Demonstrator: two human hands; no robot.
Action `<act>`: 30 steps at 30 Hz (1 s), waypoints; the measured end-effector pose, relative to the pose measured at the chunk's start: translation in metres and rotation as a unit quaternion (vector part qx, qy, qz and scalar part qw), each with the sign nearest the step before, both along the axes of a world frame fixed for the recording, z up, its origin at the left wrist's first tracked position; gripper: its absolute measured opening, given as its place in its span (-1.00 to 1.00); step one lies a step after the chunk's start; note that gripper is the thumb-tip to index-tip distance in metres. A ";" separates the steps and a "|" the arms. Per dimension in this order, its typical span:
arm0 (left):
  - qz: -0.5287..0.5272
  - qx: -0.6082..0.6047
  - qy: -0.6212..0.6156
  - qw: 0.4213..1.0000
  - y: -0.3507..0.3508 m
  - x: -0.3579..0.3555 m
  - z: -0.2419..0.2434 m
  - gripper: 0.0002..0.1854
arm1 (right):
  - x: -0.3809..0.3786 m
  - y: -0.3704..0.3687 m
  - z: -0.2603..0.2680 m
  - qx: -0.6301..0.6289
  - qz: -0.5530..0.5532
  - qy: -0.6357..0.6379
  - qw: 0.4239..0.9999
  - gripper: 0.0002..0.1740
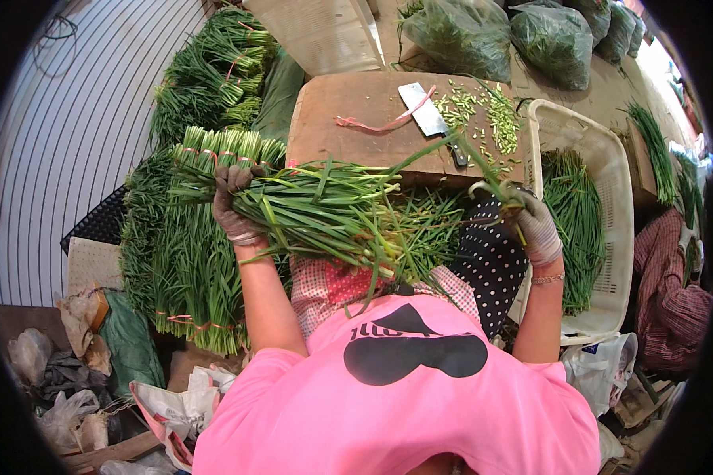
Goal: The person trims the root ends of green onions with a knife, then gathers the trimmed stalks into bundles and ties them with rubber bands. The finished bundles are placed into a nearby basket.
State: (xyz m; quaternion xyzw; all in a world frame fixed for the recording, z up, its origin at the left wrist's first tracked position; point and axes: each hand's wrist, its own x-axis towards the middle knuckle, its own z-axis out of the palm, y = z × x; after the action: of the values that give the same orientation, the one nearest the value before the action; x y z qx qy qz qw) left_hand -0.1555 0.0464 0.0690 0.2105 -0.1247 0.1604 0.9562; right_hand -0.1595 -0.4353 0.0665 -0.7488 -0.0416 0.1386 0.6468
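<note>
My left hand (235,202), in a dirty work glove, is closed around a thick bunch of garlic chives (321,208) lying across my lap. Gloved too, my right hand (529,219) grips a few limp, separate chive leaves (481,160) in front of the right knee. Loose leaves (431,231) lie on my lap beside the bunch's pale ends. Beyond them stands a wooden board (344,101) with a cleaver (425,113), a strip of pink tie (386,123) touching its blade, and scattered cut stem ends (502,119).
Tied chive bundles (202,255) are stacked at my left, more (232,65) behind. A white plastic crate (615,237) holding chives (573,231) stands at my right. Filled plastic bags (463,35) stand at the back. Another person's checked sleeve (665,297) shows far right. Crumpled bags (65,380) lie lower left.
</note>
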 end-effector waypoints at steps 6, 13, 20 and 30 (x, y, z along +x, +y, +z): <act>-0.019 0.027 -0.018 0.999 -0.006 0.001 0.005 -0.81 | 0.014 0.106 0.027 -0.230 0.112 -0.320 0.912 -0.61; -0.011 0.060 -0.024 0.998 -0.011 -0.003 0.011 -0.79 | 0.008 0.134 0.034 -0.317 0.050 -0.339 0.884 -0.76; -0.070 0.025 -0.036 0.997 -0.029 0.019 -0.003 -0.79 | -0.022 0.130 0.022 -0.230 0.024 -0.334 0.914 -0.86; -0.075 0.008 -0.030 0.997 -0.020 0.018 -0.006 -0.78 | 0.010 0.141 -0.012 0.019 0.186 -0.073 0.980 -0.88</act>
State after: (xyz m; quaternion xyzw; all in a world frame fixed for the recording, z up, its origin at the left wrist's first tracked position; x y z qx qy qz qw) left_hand -0.1372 0.0266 0.0629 0.2035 -0.1697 0.0939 0.9597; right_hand -0.1491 -0.2945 0.0541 -0.7237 -0.2305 0.2006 0.6188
